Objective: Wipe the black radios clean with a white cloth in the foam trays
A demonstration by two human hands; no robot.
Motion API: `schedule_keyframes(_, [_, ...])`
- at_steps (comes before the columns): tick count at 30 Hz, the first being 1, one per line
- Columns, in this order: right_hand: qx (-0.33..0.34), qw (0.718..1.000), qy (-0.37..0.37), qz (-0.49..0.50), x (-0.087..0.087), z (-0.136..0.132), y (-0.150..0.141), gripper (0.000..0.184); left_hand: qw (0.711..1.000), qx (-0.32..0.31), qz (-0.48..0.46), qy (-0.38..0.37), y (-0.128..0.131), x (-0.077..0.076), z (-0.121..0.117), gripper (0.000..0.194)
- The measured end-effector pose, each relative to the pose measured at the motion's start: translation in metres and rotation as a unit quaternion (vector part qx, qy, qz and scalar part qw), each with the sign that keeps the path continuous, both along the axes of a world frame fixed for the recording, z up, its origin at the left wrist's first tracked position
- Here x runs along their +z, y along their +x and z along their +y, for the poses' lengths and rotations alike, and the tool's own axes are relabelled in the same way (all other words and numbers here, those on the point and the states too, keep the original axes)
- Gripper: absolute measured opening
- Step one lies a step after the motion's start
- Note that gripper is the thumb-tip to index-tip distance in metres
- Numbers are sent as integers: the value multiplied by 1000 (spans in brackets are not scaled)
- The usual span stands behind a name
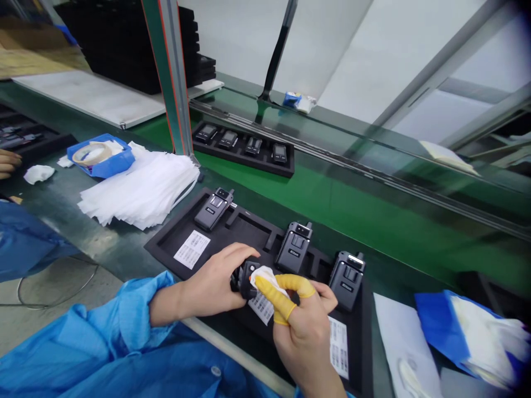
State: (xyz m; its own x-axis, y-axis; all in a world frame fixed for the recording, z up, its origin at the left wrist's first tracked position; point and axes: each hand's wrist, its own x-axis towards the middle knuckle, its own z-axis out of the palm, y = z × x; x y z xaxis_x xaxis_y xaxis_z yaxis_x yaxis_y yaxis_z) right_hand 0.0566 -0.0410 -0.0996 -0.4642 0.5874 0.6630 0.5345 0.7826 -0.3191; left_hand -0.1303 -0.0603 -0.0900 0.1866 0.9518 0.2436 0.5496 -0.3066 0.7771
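My left hand (215,282) is closed round a small black device (245,275), held just above a black foam tray (174,239). My right hand (305,320), with yellow finger cots on thumb and forefinger, pinches a small white wipe (265,275) against that device. Three more black devices stand in the tray: one at the far left (213,209), one in the middle (294,249), one at the right (347,276). White barcode labels (191,249) lie in the tray's slots.
A stack of white sheets (141,190) and a blue bin with a tape roll (97,155) lie to the left. A second tray of devices (244,146) sits on the green belt. A blue pack of wipes (468,331) lies at the right. Another person's hand (8,163) shows at the far left.
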Motion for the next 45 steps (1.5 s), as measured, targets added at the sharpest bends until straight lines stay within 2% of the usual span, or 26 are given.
schedule_keyframes(6, [-82,997,-4,-9,2,1,4,40,1000,18,8,-3,-1,2,1,61])
schedule_keyframes(12, [-59,997,45,-25,11,1,-11,38,1000,3,6,8,-1,3,1,58])
schedule_keyframes(16, [-87,994,67,-9,13,-4,-28,29,1000,-3,0,27,-1,0,2,57])
schedule_keyframes(21, [-130,981,131,-58,9,-13,-33,24,999,6,10,33,1,-2,1,56])
schedule_keyframes(26, [-184,973,135,-46,12,-24,-39,22,999,13,13,28,4,-1,0,55])
schedule_keyframes(34, [-220,966,123,-64,16,-30,-39,18,999,17,20,27,5,0,-2,55])
schedule_keyframes(39, [-224,967,91,-83,3,-22,-18,17,998,51,20,7,2,2,0,58])
schedule_keyframes(45, [-181,969,121,-120,-33,-14,12,11,998,52,20,-5,2,4,0,56])
